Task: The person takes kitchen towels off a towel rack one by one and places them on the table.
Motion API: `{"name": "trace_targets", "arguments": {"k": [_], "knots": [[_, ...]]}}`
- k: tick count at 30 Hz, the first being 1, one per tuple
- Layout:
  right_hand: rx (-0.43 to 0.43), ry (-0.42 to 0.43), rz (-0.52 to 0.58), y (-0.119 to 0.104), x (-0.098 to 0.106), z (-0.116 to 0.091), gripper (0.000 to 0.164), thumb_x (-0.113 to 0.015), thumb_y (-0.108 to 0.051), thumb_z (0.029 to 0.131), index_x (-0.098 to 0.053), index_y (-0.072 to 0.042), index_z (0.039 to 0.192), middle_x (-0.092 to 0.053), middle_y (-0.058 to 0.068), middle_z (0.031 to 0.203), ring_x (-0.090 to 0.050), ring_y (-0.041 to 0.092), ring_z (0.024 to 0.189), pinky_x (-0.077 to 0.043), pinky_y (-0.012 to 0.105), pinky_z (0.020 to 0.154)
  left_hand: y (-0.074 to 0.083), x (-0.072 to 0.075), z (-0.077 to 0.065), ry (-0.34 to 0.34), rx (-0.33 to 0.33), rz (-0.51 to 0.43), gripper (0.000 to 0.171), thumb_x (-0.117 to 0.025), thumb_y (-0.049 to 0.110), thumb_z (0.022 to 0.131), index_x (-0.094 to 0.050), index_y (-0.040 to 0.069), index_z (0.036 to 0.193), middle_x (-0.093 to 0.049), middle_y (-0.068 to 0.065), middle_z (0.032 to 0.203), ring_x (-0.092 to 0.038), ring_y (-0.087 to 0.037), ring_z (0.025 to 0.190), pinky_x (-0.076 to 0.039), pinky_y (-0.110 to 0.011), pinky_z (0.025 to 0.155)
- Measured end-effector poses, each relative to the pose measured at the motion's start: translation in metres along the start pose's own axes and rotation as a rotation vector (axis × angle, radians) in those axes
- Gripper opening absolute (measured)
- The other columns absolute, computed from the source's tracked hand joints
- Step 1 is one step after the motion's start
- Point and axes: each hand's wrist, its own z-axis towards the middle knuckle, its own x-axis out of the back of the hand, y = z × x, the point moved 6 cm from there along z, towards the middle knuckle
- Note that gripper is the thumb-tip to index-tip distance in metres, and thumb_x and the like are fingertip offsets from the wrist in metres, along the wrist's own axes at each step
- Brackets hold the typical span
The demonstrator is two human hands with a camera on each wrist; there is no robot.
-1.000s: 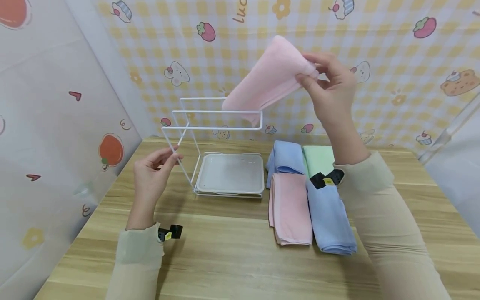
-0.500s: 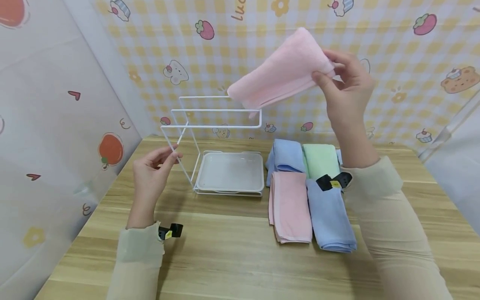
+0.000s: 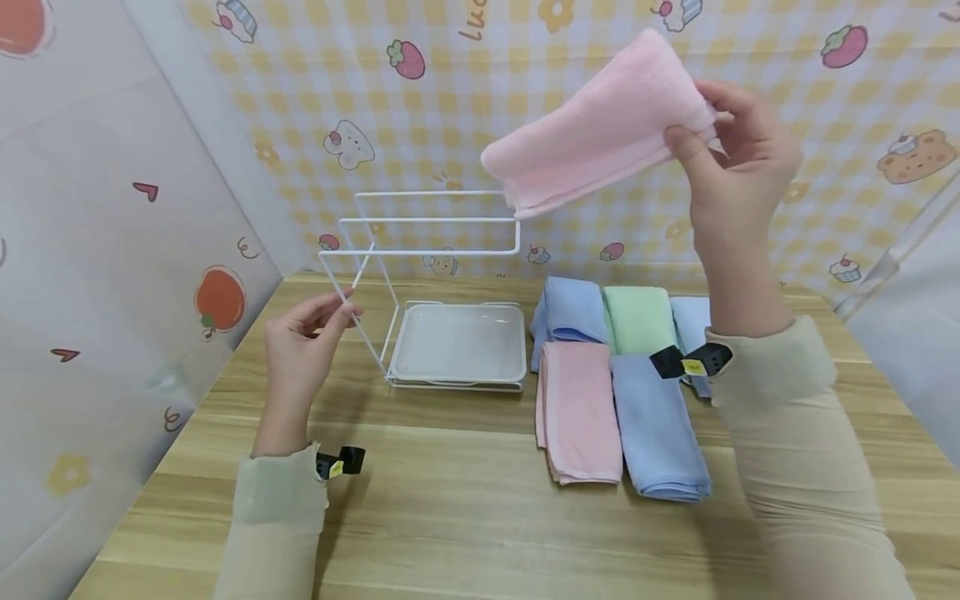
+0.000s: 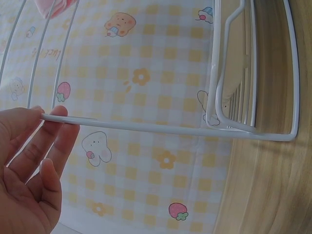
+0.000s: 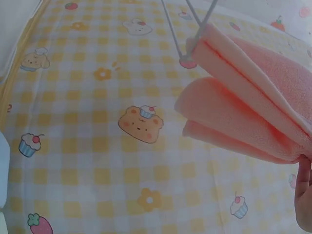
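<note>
A folded pink towel (image 3: 600, 125) hangs in the air, its right end pinched between the thumb and fingers of my right hand (image 3: 742, 158). Its lower left corner is near the right end of the white wire rack's (image 3: 435, 252) top bars. My left hand (image 3: 307, 333) pinches the rack's left upright between thumb and fingers; the left wrist view shows the fingertips (image 4: 59, 111) on the wire. A white tray (image 3: 459, 342) sits in the rack's base. In the right wrist view, the towel's layered folds (image 5: 243, 92) fan apart, and only part of the hand shows.
Right of the rack lie several folded towels: a blue one (image 3: 576, 308), a green one (image 3: 640, 321), a light blue one (image 3: 692, 321), a pink one (image 3: 581, 412) and a longer blue one (image 3: 660, 425). A patterned cloth (image 3: 450, 100) hangs behind the wooden table (image 3: 450, 517).
My right hand has moved up and to the right with the pink towel, drawing its lower end away from among the rack's top bars. The left hand stays on the upright.
</note>
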Motion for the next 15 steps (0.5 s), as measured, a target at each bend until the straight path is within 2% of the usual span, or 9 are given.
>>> {"name": "trace_targets", "arguments": {"k": [3,8,11,14,15], "knots": [[0.033,-0.005,-0.022,-0.005,0.005,0.003,0.023,-0.073,0.017,0.075,-0.074,0.005,0.095,-0.074,0.006,0.089,-0.058,0.015,0.069,-0.053,0.017,0.062,-0.001,0.0,-0.001,0.002,0.005,0.01,0.018,-0.071,0.005,0.091,-0.075,0.0,0.107,-0.077,0.006,0.083,-0.068,0.005,0.07,-0.051,-0.01,0.059],[0.115,-0.062,-0.069,-0.009,0.014,0.008,0.018,-0.07,0.015,0.077,-0.073,0.011,0.094,-0.075,0.008,0.088,-0.061,0.015,0.07,-0.054,0.018,0.063,-0.002,0.001,-0.001,0.005,0.01,0.013,0.018,-0.072,0.006,0.091,-0.076,0.001,0.107,-0.077,0.007,0.083,-0.068,0.004,0.071,-0.051,-0.011,0.059],[0.131,-0.104,-0.144,-0.009,0.023,0.005,0.017,-0.068,0.014,0.078,-0.072,0.013,0.095,-0.075,0.006,0.089,-0.062,0.014,0.073,-0.052,0.015,0.059,-0.002,0.001,-0.001,0.002,0.012,0.006,0.018,-0.072,0.008,0.09,-0.076,0.001,0.107,-0.075,0.015,0.08,-0.068,0.004,0.071,-0.051,-0.01,0.059],[0.131,-0.133,-0.262,-0.008,0.036,-0.002,0.017,-0.067,0.011,0.081,-0.072,0.011,0.098,-0.076,0.002,0.093,-0.063,0.015,0.081,-0.053,0.015,0.065,-0.001,0.0,-0.001,-0.002,0.011,0.001,0.019,-0.072,0.009,0.091,-0.076,0.001,0.107,-0.072,0.023,0.078,-0.068,0.005,0.071,-0.05,-0.01,0.058],[0.129,-0.134,-0.29,-0.008,0.042,-0.005,0.017,-0.067,0.01,0.082,-0.072,0.011,0.099,-0.076,0.001,0.094,-0.061,0.015,0.081,-0.05,0.013,0.063,-0.001,0.0,-0.001,-0.003,0.012,0.001,0.019,-0.072,0.009,0.091,-0.076,0.001,0.107,-0.071,0.024,0.077,-0.068,0.005,0.071,-0.05,-0.01,0.058]]}}
